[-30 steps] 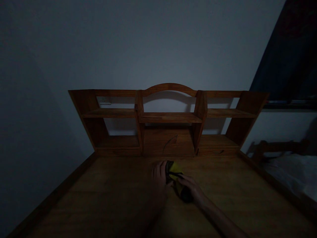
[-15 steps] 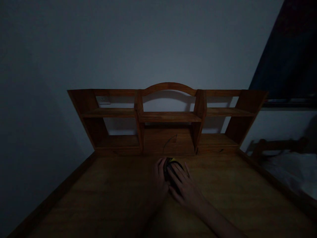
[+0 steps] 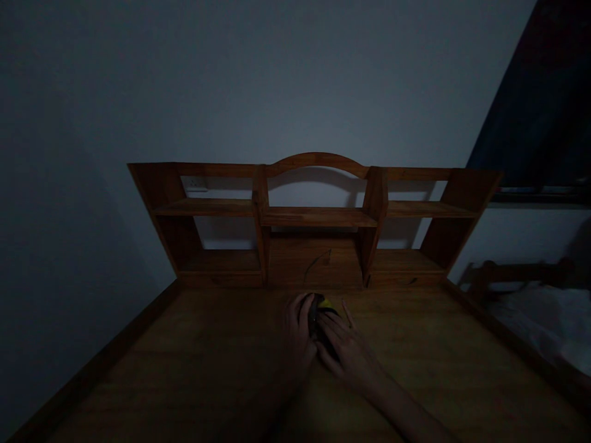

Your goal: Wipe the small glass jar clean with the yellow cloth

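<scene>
A small dark object with a yellow patch (image 3: 327,304) is between my hands on the wooden desk; dim light hides its exact kind. My left hand (image 3: 300,329) holds its left side, fingers curled over the dark edge. From the right, my right hand (image 3: 347,346) has its fingers against or inside the object, with the little finger sticking up apart. Whether the right fingertips pinch a part of it is hidden. The lower part of the object is covered by both hands.
Behind the hands a wooden shelf unit (image 3: 318,218) with an arched top stands against the pale wall (image 3: 295,80). A wall socket (image 3: 196,184) shows through the left shelf. On the right are a dark window or curtain (image 3: 545,104) and a whitish plastic-looking bundle (image 3: 549,320).
My left fingers have come further over the object's dark edge, tilting it. My right fingers have shifted slightly lower and more into it, and the yellow patch shows a little more.
</scene>
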Motion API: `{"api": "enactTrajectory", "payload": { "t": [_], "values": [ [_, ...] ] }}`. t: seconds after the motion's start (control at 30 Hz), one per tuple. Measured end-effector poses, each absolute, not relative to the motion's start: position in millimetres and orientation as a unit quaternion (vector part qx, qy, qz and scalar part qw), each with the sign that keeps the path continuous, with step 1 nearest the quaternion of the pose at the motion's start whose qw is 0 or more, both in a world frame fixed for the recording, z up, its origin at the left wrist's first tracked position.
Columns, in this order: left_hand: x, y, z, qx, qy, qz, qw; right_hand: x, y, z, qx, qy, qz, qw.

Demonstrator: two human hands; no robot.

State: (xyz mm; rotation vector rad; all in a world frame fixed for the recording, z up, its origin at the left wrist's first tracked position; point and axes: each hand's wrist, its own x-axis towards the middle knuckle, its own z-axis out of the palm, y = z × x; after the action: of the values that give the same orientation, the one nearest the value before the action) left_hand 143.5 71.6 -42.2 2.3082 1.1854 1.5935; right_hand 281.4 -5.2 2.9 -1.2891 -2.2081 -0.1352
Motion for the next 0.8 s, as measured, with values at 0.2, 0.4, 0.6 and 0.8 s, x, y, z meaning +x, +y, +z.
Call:
{"api": "enactTrajectory", "payload": {
  "t": [0.2, 0.4, 0.6, 0.8],
  "values": [
    [144, 70, -40, 0.757, 0.386, 0.524, 0.050, 282, -6, 2, -0.473, -0.829, -0.041, 0.295],
    [143, 72, -41, 0.764, 0.388, 0.513, 0.056, 287, 0, -11, -0.454, -0.807, 0.053, 0.374],
    [142, 76, -43, 0.757, 0.396, 0.516, 0.067, 292, 4, -19, -0.439, -0.788, 0.098, 0.421],
    [144, 83, -46, 0.709, 0.437, 0.543, 0.102, 289, -3, -24, -0.452, -0.790, 0.015, 0.414]
  ]
}}
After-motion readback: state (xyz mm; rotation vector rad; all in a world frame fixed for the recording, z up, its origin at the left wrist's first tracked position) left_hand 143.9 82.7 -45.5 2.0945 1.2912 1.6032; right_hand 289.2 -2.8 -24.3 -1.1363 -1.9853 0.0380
